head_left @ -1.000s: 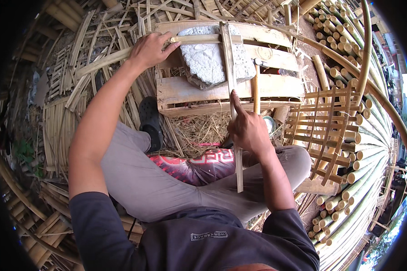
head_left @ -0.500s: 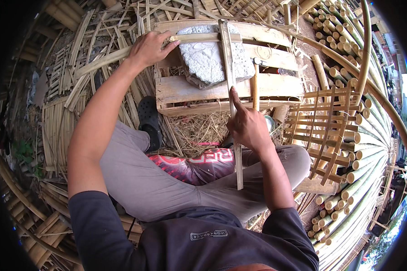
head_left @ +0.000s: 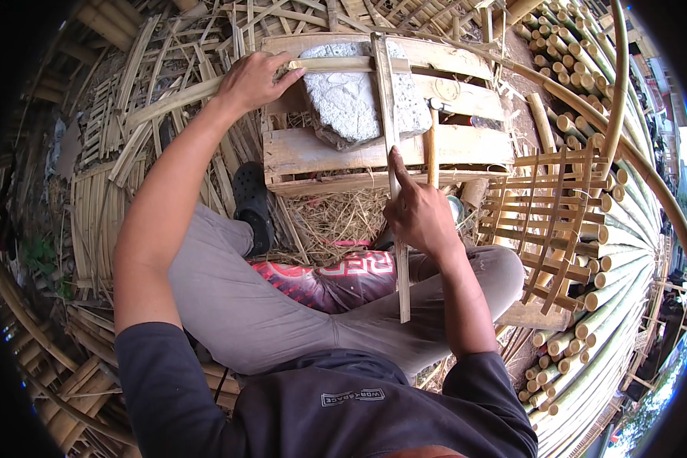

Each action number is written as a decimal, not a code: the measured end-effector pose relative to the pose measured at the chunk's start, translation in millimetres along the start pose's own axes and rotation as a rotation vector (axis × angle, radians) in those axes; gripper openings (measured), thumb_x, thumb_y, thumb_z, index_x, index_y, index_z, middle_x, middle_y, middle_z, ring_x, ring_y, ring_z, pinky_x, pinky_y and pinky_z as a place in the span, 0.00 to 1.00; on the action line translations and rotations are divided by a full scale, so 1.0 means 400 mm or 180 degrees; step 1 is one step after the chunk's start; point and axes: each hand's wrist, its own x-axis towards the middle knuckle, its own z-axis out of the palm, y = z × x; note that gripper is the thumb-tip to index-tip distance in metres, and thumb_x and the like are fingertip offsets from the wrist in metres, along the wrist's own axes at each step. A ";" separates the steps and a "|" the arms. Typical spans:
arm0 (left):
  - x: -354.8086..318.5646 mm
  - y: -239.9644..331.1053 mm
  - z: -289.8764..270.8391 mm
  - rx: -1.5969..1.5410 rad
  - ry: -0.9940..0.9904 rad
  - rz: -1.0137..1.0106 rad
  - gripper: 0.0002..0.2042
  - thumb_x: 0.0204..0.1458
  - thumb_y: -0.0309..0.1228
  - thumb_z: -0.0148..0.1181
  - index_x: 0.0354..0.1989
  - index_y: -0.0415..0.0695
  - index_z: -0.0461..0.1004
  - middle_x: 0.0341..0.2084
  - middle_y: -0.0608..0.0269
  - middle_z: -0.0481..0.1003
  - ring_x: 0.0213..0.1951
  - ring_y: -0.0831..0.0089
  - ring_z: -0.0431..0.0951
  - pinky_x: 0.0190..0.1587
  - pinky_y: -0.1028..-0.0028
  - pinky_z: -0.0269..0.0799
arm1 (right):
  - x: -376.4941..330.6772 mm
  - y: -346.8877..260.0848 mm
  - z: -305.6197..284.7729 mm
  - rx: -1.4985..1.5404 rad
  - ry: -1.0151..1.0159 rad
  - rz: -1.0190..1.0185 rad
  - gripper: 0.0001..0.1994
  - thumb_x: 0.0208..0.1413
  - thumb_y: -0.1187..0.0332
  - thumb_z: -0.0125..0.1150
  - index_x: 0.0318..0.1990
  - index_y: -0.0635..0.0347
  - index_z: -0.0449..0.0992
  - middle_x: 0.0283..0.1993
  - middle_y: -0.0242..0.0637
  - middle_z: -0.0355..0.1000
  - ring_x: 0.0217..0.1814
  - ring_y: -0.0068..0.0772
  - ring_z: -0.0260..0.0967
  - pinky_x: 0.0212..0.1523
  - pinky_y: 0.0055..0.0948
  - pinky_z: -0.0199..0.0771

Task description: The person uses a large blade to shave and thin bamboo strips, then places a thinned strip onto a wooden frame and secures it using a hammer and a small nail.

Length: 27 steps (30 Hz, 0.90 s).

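left hand (head_left: 253, 78) clamps crosswise bamboo strip (head_left: 177, 95) | right hand (head_left: 420, 216) grips upright strip (head_left: 390, 156) | stone (head_left: 355, 95) on crate (head_left: 317, 153)

Soft, even daylight fills the scene, bright without hard shadows; only faint shade lies under the crate (head_left: 374, 153) and legs. Sky glares white at the far right rim. Fisheye bending curves the bamboo poles (head_left: 618, 252) toward the edges, and a black vignette rings the frame. The centre is sharp.
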 end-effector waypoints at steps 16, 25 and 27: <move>-0.003 0.016 -0.008 0.0130 -0.0134 -0.0076 0.28 0.62 0.54 0.54 0.51 0.40 0.79 0.37 0.40 0.81 0.41 0.48 0.83 0.47 0.55 0.79 | -0.011 -0.004 0.008 -0.0046 0.0004 -0.0108 0.43 0.47 0.69 0.61 0.73 0.67 0.51 0.18 0.53 0.71 0.20 0.57 0.72 0.28 0.52 0.74; -0.007 0.021 -0.012 0.0139 -0.0030 -0.0051 0.28 0.61 0.55 0.54 0.51 0.40 0.79 0.35 0.41 0.81 0.40 0.48 0.83 0.46 0.55 0.79 | -0.017 -0.003 0.009 -0.0051 -0.0009 -0.0146 0.44 0.47 0.68 0.62 0.73 0.68 0.50 0.17 0.51 0.71 0.19 0.56 0.71 0.26 0.50 0.74; -0.007 0.016 -0.009 0.0154 -0.0054 -0.0060 0.28 0.61 0.55 0.54 0.52 0.40 0.79 0.36 0.41 0.81 0.40 0.49 0.83 0.46 0.55 0.79 | -0.017 -0.002 0.010 -0.0062 0.0003 -0.0183 0.44 0.47 0.68 0.62 0.73 0.68 0.50 0.17 0.50 0.71 0.19 0.56 0.71 0.26 0.50 0.74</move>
